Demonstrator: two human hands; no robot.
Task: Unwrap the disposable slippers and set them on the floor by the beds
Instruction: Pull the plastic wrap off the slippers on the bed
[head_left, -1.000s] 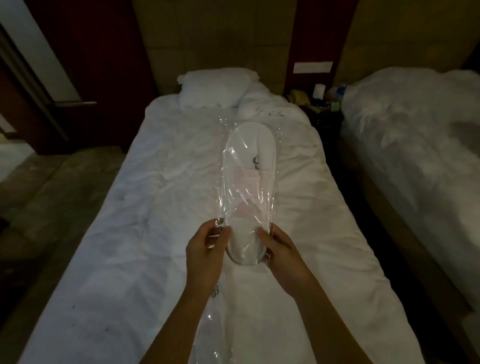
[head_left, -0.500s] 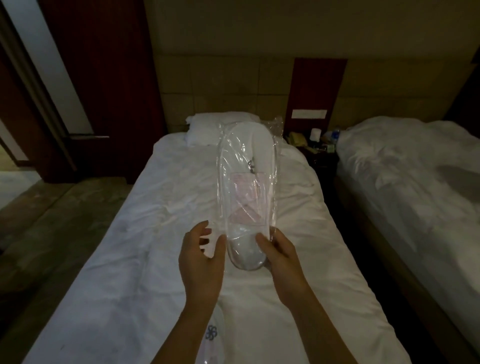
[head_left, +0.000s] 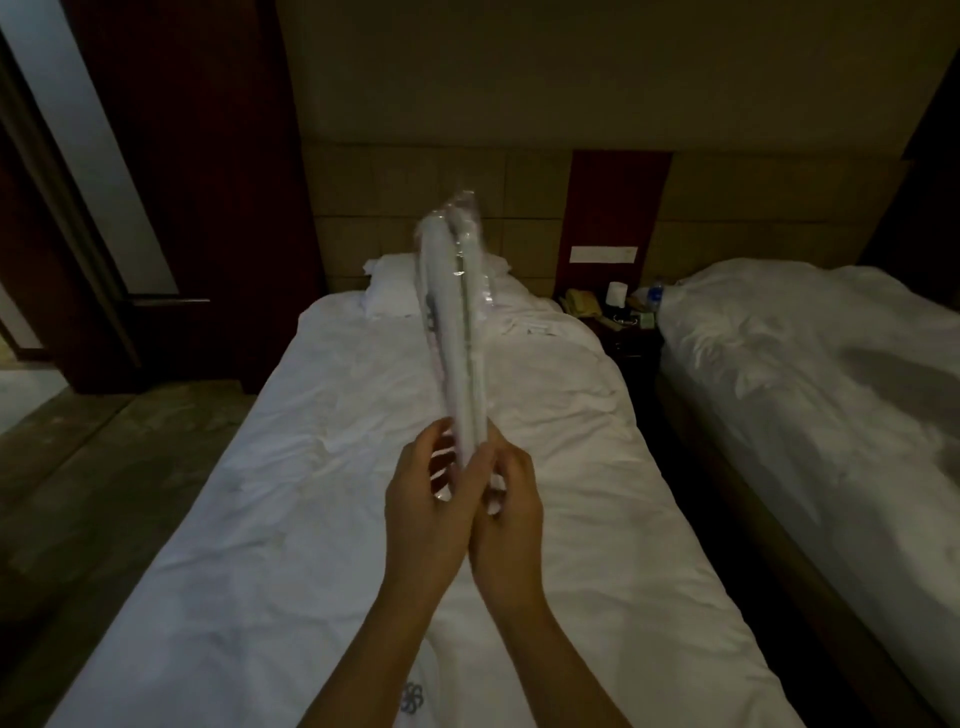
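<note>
A pack of white disposable slippers (head_left: 457, 332) in clear plastic wrap stands edge-on in front of me, above the near bed (head_left: 291, 519). My left hand (head_left: 421, 499) and my right hand (head_left: 506, 499) pinch the pack's lower end from either side, palms close together. The wrap's crumpled top sticks up against the headboard wall. Another white slipper with a flower logo (head_left: 413, 696) lies on the bed beneath my forearms, partly hidden.
A second bed (head_left: 810, 395) stands at the right, with a dark narrow floor gap between the beds. A nightstand (head_left: 618, 317) holds a phone, cup and bottle. A pillow (head_left: 389, 291) lies at the bed head. Bare floor (head_left: 93, 467) and a dark door are at the left.
The pack turned from flat-on to edge-on and rose higher. My hands moved together at its lower end. My view tilted upward.
</note>
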